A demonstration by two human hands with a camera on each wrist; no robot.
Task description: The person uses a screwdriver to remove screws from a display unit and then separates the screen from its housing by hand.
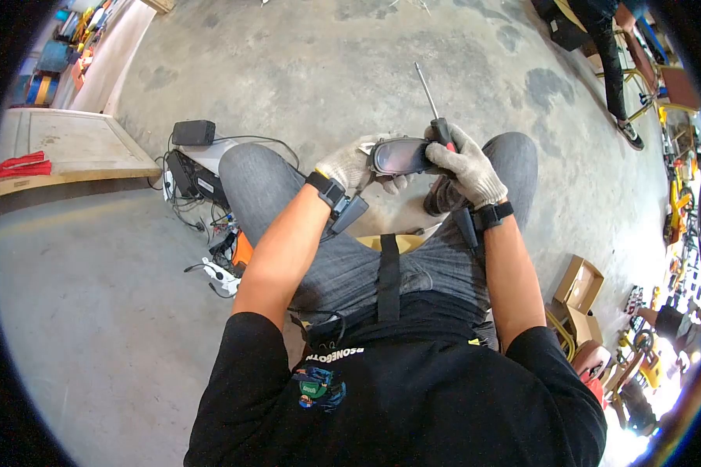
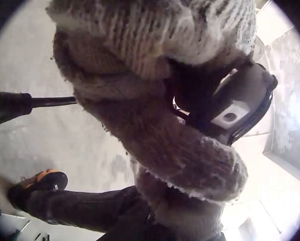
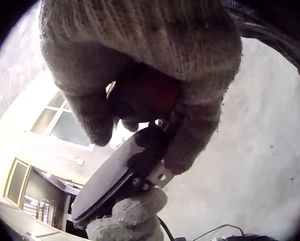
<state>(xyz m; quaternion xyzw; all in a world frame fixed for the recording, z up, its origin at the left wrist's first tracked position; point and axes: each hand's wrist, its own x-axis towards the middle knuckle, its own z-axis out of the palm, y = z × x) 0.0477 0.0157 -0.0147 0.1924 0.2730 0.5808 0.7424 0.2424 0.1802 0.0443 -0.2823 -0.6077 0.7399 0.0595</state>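
Observation:
A dark oval device with a glossy face (image 1: 399,156) is held between both gloved hands above the lap. The left hand (image 1: 354,166) grips its left end, fingers curled under it; in the left wrist view the left hand (image 2: 155,100) holds it beside a light metal tab (image 2: 230,115). Against its right end, the right hand (image 1: 467,165) also holds a screwdriver (image 1: 428,93), whose shaft points up and away. In the right wrist view the right hand (image 3: 140,50) wraps the red and black handle (image 3: 150,93), above the device (image 3: 107,186) and its holed metal tab (image 3: 162,175).
Left of the knees are a black box (image 1: 194,132), cables and a wooden panel (image 1: 78,148) with red cloth (image 1: 21,166). An open cardboard box (image 1: 579,283) lies at right. Another person's leg (image 1: 611,78) shows at upper right.

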